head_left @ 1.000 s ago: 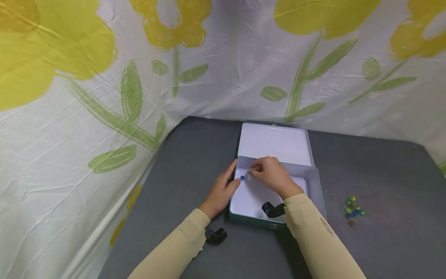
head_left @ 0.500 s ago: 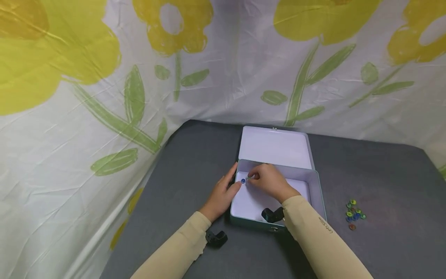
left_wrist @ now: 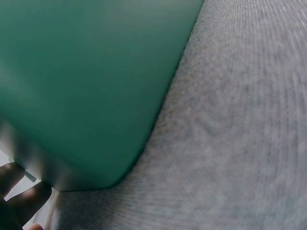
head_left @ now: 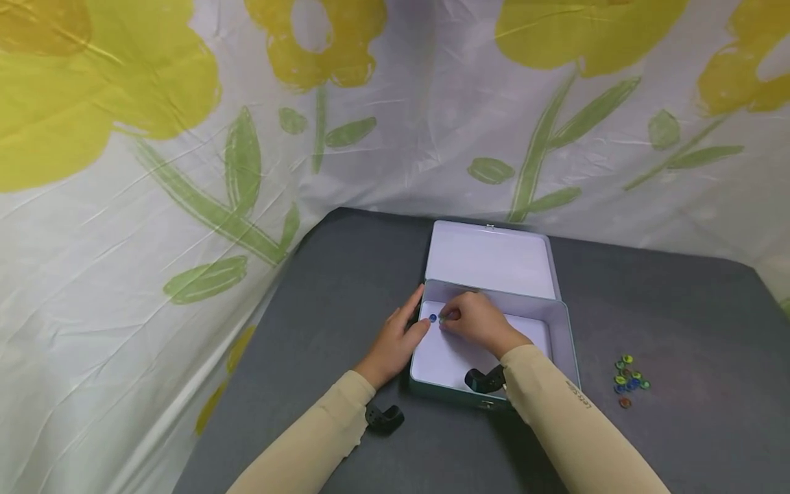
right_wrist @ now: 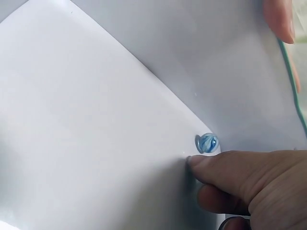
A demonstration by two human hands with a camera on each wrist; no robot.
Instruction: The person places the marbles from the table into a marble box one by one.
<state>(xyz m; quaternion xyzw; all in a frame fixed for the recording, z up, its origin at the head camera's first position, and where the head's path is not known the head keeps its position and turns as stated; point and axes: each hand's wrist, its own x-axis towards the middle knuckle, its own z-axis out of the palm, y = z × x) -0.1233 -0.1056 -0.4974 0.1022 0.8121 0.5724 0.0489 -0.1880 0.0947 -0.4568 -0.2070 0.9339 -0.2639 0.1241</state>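
An open metal box (head_left: 475,343), green outside and white inside, stands on the dark table with its lid folded back. My left hand (head_left: 393,343) grips the box's left wall, thumb over the rim and fingers along the outside. Inside, near the back left corner, sits a small blue swirled glass piece (right_wrist: 208,143) with a round base. Just beside it my right hand (head_left: 478,321) pinches a small greenish glass piece (head_left: 441,319) close over the box floor. Fingers mostly hide that piece in the right wrist view.
Several small glass pieces (head_left: 631,384), blue, green, yellow and reddish, lie in a cluster on the table (head_left: 691,322) right of the box. The lid (head_left: 492,259) lies behind the box. A flowered cloth (head_left: 395,137) hangs along the back and left.
My right hand has come down and slightly forward in the box, bringing the greenish glass piece beside the blue one. My left hand stays on the box wall.
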